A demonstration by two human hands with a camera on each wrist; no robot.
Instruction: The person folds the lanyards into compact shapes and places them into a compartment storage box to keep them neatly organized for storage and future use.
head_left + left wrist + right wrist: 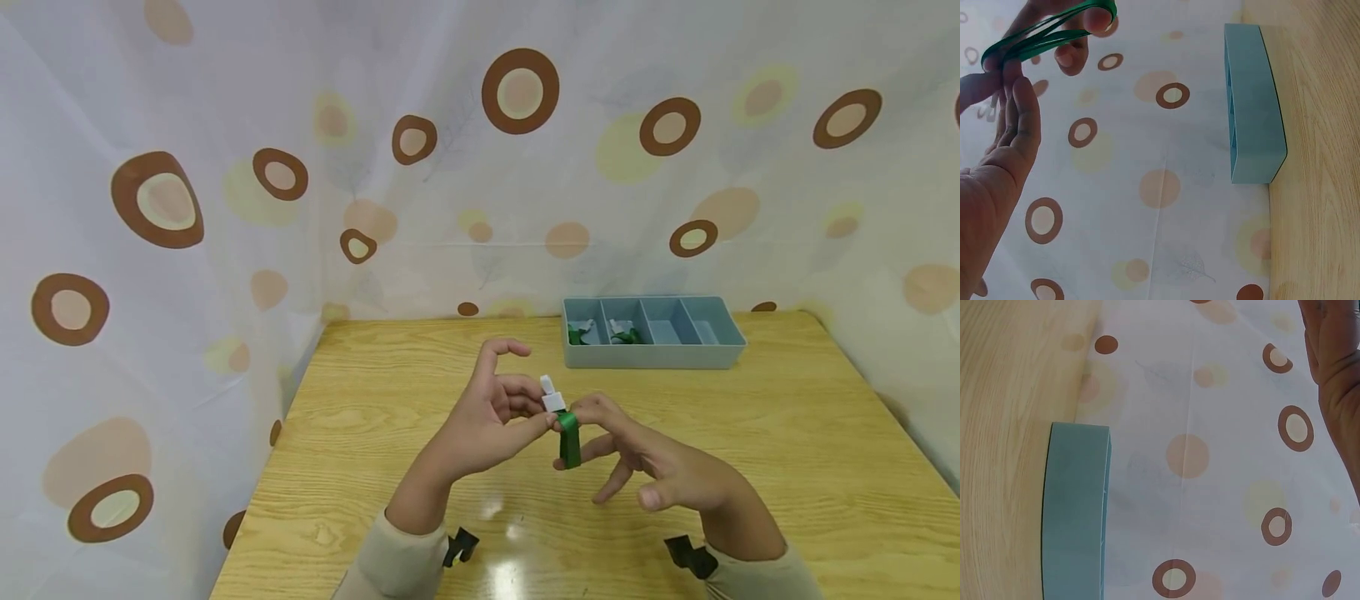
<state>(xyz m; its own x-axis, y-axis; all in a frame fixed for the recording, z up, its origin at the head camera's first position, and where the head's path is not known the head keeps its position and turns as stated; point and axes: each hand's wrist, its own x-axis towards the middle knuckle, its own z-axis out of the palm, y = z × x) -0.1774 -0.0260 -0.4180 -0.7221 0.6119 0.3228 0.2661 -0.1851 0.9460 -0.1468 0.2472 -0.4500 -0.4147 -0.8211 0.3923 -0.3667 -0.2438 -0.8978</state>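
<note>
In the head view my left hand [491, 417] pinches a short green ribbon loop [570, 442] just below its white plastic clip [553, 402]. The clip points upward, its exact kind too small to tell. My right hand [660, 462] is at the loop's right side, a bent finger at its top and another fingertip at its lower end, thumb held apart. The left wrist view has the green ribbon [1047, 37] stretched from my left fingers [1025, 119] to a right fingertip inside the loop's end. Only part of my right hand [1341, 369] enters the right wrist view, without the ribbon.
A blue-grey divided box [652, 357] stands at the back right of the wooden table [360, 400]. Its two left compartments hold green ribbon pieces [626, 336] with white parts. A patterned curtain [450, 200] hangs behind and at the sides.
</note>
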